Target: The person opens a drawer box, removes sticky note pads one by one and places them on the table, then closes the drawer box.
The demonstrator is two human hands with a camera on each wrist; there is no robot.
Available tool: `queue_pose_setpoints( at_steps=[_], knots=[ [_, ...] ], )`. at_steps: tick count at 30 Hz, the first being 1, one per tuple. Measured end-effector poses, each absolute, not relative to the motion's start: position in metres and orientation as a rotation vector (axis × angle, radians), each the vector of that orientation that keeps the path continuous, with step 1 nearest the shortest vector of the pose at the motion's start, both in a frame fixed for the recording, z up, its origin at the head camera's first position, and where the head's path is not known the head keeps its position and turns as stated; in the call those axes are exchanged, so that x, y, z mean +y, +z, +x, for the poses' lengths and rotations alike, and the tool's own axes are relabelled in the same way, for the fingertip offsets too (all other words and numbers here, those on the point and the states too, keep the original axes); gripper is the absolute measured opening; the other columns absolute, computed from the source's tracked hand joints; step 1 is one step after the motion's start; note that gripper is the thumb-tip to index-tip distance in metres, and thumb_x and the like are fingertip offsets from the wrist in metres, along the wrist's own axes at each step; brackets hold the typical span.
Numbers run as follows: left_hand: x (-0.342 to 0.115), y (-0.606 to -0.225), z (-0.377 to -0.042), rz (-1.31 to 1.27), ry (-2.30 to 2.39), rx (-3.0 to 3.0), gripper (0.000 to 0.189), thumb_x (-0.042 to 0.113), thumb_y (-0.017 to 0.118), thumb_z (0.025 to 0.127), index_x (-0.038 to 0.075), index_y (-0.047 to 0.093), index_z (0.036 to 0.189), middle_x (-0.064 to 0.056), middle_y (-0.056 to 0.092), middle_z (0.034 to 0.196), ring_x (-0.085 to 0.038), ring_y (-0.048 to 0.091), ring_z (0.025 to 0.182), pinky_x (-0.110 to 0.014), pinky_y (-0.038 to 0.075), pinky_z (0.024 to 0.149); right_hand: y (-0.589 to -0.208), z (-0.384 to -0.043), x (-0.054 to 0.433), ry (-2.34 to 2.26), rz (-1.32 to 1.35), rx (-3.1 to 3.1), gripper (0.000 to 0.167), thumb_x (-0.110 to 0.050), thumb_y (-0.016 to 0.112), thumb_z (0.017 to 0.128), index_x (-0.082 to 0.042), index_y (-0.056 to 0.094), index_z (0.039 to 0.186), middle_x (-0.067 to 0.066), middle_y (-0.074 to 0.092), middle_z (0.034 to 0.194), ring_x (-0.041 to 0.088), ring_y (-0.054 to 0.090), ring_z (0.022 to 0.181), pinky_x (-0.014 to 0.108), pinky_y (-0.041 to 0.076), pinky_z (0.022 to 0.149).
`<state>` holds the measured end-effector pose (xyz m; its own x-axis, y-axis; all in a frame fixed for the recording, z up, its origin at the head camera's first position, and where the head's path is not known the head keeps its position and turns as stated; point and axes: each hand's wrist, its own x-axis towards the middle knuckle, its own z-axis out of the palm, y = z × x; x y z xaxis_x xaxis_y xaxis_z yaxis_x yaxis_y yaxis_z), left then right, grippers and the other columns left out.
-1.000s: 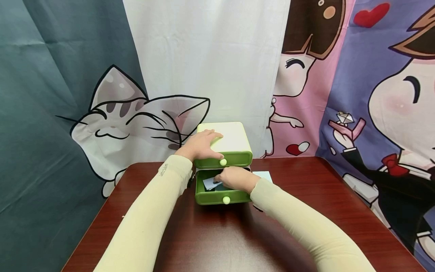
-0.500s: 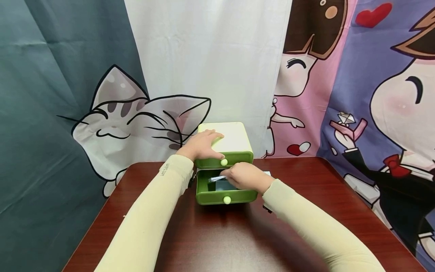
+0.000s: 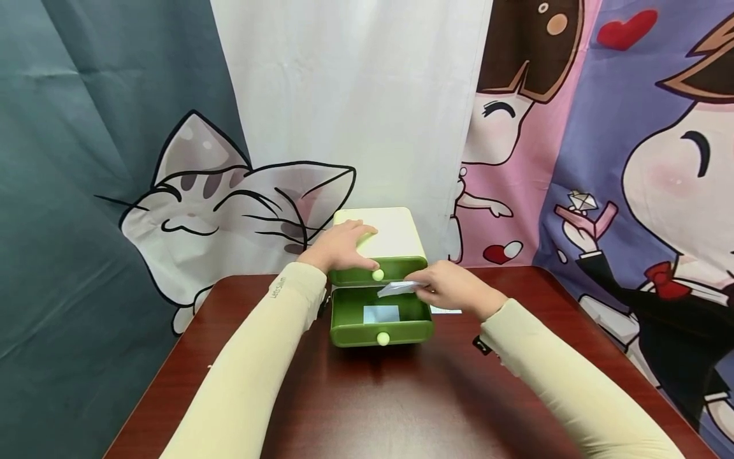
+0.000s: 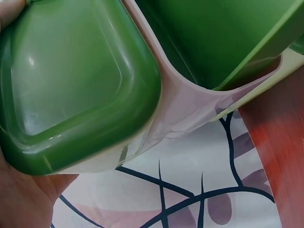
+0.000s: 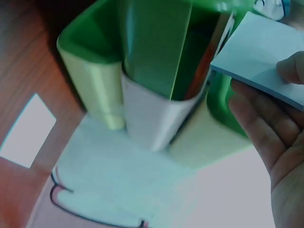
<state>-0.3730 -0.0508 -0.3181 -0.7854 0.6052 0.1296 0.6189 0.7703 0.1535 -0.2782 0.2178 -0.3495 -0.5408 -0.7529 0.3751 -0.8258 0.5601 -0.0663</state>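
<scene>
Paper stack (image 3: pixel 398 289): in my right hand (image 3: pixel 459 287), above the drawer unit's (image 3: pixel 387 231) pulled-out lower drawer (image 3: pixel 348 335).
Right grip: thumb and fingers pinching it.
Left hand (image 3: pixel 338 247): spread, resting on the unit's top left.
Blue-white slip (image 3: pixel 381 313): inside its lower drawer.

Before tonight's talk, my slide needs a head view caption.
Left hand on cabinet, right hand holding paper over open drawer.

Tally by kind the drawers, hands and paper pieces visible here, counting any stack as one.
Drawers: 3 (top drawer, open drawer, bottom drawer)
Hands: 2 (left hand, right hand)
Paper pieces: 3 (held paper, drawer paper, table paper)
Total: 8
</scene>
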Motion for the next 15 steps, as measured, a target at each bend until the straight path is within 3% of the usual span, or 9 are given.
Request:
queue_pose_setpoints(
  at_steps=[5, 15],
  knots=[
    [-0.048, -0.319, -0.374, -1.007, -0.267, -2.876, 0.088, 0.068, 0.067, 0.076, 0.032, 0.043, 0.153, -0.009, 0.032, 0.163, -0.031, 0.027, 0.150, -0.052, 0.029, 0.118, -0.350, -0.275, 0.248, 0.385, 1.216, -2.407, 0.023, -0.003, 0.066, 0.085, -0.017, 0.075, 0.100, -0.015, 0.064, 0.076, -0.002, 0.046, 0.057, 0.021, 0.043, 0.053],
    [-0.050, -0.317, -0.372, -0.996, -0.247, -2.885, 0.089, 0.068, 0.067, 0.077, 0.032, 0.042, 0.154, -0.010, 0.031, 0.163, -0.031, 0.027, 0.150, -0.053, 0.028, 0.118, -0.376, -0.280, 0.313, 0.366, 0.913, -2.504, 0.024, -0.006, 0.067, 0.080, -0.012, 0.077, 0.101, -0.014, 0.060, 0.067, 0.003, 0.043, 0.056, 0.025, 0.041, 0.054]
  ],
)
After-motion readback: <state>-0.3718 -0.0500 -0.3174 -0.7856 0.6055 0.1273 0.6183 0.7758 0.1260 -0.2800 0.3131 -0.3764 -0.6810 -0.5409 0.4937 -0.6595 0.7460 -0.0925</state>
